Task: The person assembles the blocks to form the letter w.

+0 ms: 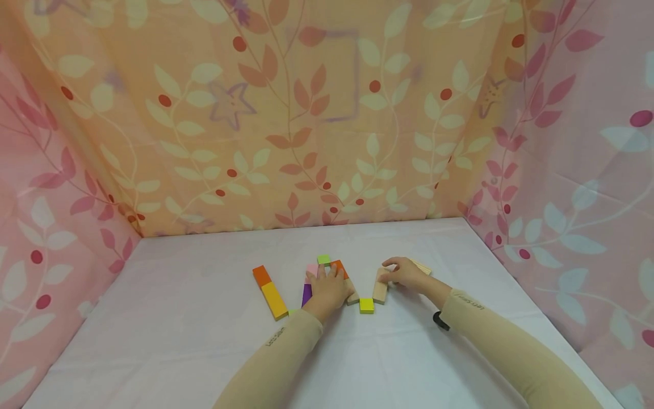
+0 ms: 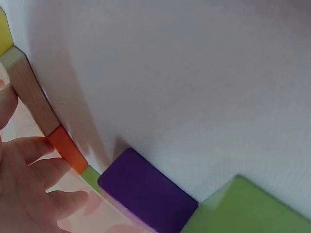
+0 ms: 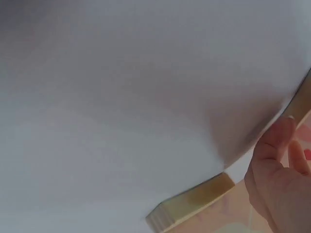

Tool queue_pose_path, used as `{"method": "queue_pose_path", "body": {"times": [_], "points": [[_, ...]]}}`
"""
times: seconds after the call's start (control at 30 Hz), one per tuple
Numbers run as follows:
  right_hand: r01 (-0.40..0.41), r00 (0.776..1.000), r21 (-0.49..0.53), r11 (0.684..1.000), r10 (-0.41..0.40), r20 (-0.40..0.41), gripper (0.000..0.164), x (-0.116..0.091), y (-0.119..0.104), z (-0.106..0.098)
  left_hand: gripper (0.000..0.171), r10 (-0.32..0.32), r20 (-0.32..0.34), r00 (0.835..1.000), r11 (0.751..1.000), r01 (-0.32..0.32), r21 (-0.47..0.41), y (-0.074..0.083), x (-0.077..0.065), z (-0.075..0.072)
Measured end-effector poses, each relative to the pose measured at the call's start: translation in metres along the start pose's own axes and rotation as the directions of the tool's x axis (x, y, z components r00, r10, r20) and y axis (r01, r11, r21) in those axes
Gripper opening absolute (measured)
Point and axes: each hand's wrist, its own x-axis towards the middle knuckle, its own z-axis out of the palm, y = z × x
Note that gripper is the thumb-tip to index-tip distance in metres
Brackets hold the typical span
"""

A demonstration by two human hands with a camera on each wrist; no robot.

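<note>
My left hand (image 1: 327, 289) reaches over a zigzag row of blocks, fingers spread and fairly straight. In the left wrist view its fingertips touch or lie close beside an orange block (image 2: 68, 148), with the thumb against a plain wooden block (image 2: 33, 92). A purple block (image 2: 148, 189) and a green block (image 2: 248, 208) stand near it. To the right, my right hand (image 1: 406, 272) pinches the upper end of another plain wooden block (image 1: 380, 287). A yellow block (image 1: 366, 305) lies between the lower ends of the two wooden blocks. The left hand partly covers a pink block (image 1: 310, 271).
An orange block (image 1: 261, 276) and an amber block (image 1: 274, 301) form a slanted line at left. A light green block (image 1: 324, 259) tops the row. Pale wooden pieces (image 1: 422, 267) lie behind the right hand on the white-covered table (image 1: 179, 335). Patterned curtains (image 1: 286, 142) enclose it.
</note>
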Motion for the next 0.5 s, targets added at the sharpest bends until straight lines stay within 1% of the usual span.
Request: {"method": "queue_pose_path", "body": {"times": [0.03,0.17,0.3,0.4,0.5], "points": [[-0.004,1.0,0.012,1.0,0.004,-0.016,0.047,0.0,0.001,-0.003,0.062,-0.002,-0.001,1.0,1.0,0.002,-0.006,0.0,0.0,0.0],[0.006,0.995,-0.006,1.0,-0.006,-0.101,0.039,-0.002,0.009,-0.018,0.063,-0.008,-0.007,1.0,0.999,0.007,-0.042,0.0,-0.001,0.001],[0.017,0.987,-0.04,0.999,-0.023,-0.157,0.041,-0.005,0.024,-0.033,0.063,-0.005,-0.006,1.0,0.999,0.004,-0.052,0.0,-0.001,0.002],[0.019,0.985,-0.087,0.996,-0.033,-0.17,0.046,-0.008,0.036,-0.043,0.064,-0.004,-0.006,1.0,0.999,0.004,-0.05,-0.001,0.0,0.002],[-0.001,0.985,-0.141,0.99,-0.023,-0.171,0.051,-0.01,0.044,-0.049,0.064,-0.004,-0.007,1.0,0.999,0.003,-0.041,-0.001,0.001,0.003]]}}
